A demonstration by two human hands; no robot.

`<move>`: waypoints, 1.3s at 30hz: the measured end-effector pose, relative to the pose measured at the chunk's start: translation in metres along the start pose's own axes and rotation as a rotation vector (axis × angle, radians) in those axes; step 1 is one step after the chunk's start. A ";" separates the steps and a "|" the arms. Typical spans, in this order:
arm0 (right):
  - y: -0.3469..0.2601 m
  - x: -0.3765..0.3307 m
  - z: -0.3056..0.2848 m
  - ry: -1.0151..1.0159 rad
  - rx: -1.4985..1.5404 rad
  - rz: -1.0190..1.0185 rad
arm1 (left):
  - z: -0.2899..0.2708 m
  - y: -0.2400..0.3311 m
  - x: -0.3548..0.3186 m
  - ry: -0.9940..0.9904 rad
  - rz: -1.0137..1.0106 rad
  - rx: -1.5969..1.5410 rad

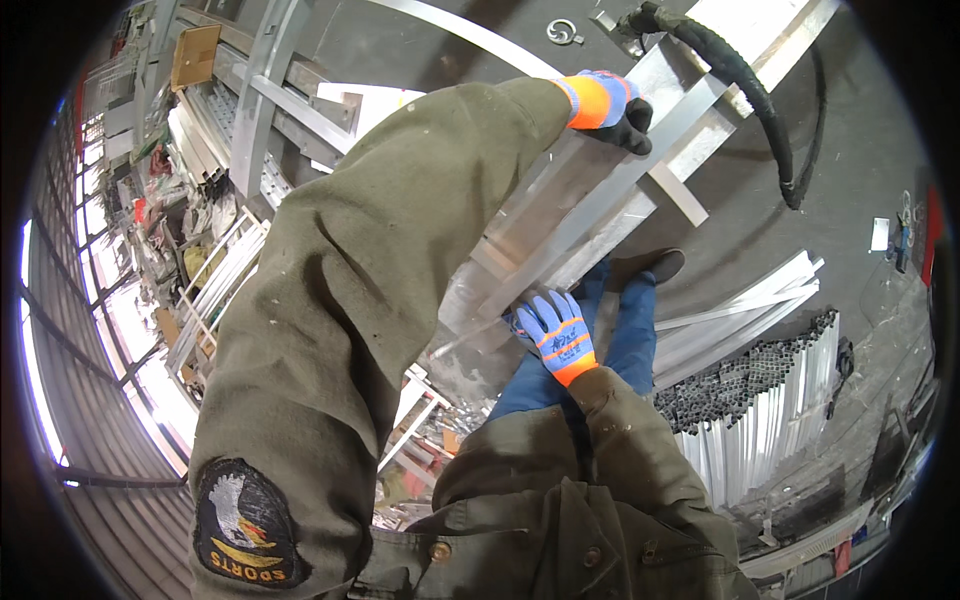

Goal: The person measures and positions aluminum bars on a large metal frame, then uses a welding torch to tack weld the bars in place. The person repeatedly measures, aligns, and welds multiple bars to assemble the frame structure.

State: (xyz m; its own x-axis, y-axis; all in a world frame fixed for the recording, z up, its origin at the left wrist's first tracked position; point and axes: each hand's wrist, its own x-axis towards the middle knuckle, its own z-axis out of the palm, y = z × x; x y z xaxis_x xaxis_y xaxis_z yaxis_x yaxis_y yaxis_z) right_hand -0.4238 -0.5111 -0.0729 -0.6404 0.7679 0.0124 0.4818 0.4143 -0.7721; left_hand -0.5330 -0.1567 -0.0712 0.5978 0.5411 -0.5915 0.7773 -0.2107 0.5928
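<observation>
A long silvery metal profile (610, 205) runs diagonally in front of me, from near my lap to the far right. My left hand (612, 108), in a blue, orange and black glove, reaches across to its far part, with the dark fingertips curled against the metal. At the near end, my right hand (555, 330) wears a matching glove and bends its fingers over the profile's near edge; the fingertips are partly hidden. A short flat metal strip (680, 195) juts out from the profile's right side, beyond my right hand.
A thick black wrapped hose (735, 70) arches over the profile's far end. On the right floor lie pale metal bars (750, 300) and a stack of square tubes (755, 410). Frames and scrap (205, 140) crowd the left. A ring-shaped part (565, 33) lies far ahead; my shoe (665, 265) is beside the profile.
</observation>
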 end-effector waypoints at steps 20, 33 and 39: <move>0.041 0.090 -0.180 0.077 0.166 0.130 | -0.014 0.019 -0.002 -0.133 -0.084 0.090; 0.302 0.438 -0.230 -0.931 -0.094 0.844 | -0.001 0.013 -0.011 0.009 -0.040 0.117; 0.248 0.398 -0.269 -0.706 0.220 0.755 | 0.000 0.006 -0.008 -0.027 -0.007 0.051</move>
State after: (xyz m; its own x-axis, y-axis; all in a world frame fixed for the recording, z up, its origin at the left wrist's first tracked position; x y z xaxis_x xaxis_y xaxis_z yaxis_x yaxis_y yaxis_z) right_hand -0.3985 0.0290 -0.0880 -0.4566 0.3022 -0.8368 0.8264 -0.2042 -0.5247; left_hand -0.5331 -0.1622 -0.0630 0.5970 0.5203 -0.6107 0.7900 -0.2486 0.5605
